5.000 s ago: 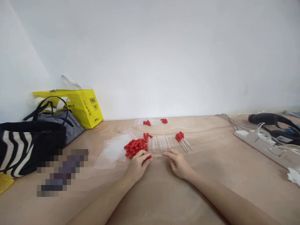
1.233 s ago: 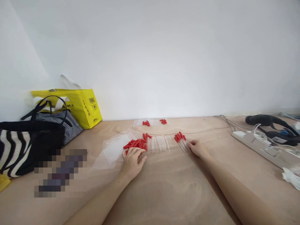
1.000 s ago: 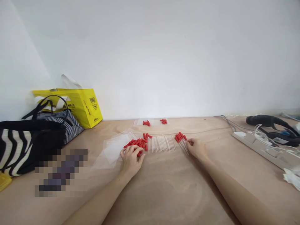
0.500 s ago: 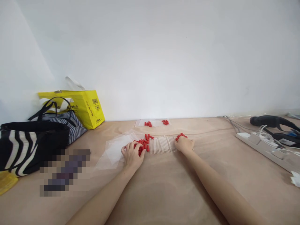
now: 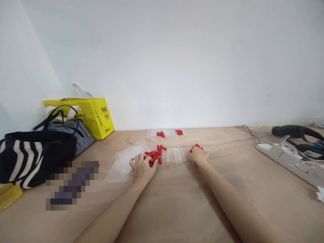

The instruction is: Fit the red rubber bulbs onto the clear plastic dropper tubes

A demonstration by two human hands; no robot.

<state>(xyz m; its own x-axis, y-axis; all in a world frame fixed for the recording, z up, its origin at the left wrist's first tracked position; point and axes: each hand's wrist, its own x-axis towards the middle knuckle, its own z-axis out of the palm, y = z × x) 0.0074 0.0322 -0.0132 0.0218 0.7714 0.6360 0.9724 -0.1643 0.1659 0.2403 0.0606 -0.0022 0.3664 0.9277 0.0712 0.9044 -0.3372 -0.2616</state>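
Small red capsule-shaped pieces (image 5: 155, 155) lie in a loose pile on the table. My left hand (image 5: 143, 166) rests over the pile's near left side, fingers bent and apart, thumb beside the pieces. Right of the pile, thin white sticks (image 5: 176, 156) lie side by side in a row. At the row's right end is my right hand (image 5: 198, 156), its fingers curled down and mostly hidden; what it holds does not show. More red pieces (image 5: 197, 146) peek out just behind that hand. Translucent plastic bags (image 5: 121, 163) are spread flat, partly beneath my left hand.
By the wall lies a clear bag (image 5: 152, 133) with two clusters of red pieces and sticks. On the left stand a yellow bag (image 5: 101, 118), a striped pouch (image 5: 84, 135) and a black bag (image 5: 60, 148). A white power strip (image 5: 286, 162) with cables is at right.
Both hands stay in nearly the same places. My left hand's fingers have shifted slightly at the red pile, showing a little more of it. The view has moved slightly.
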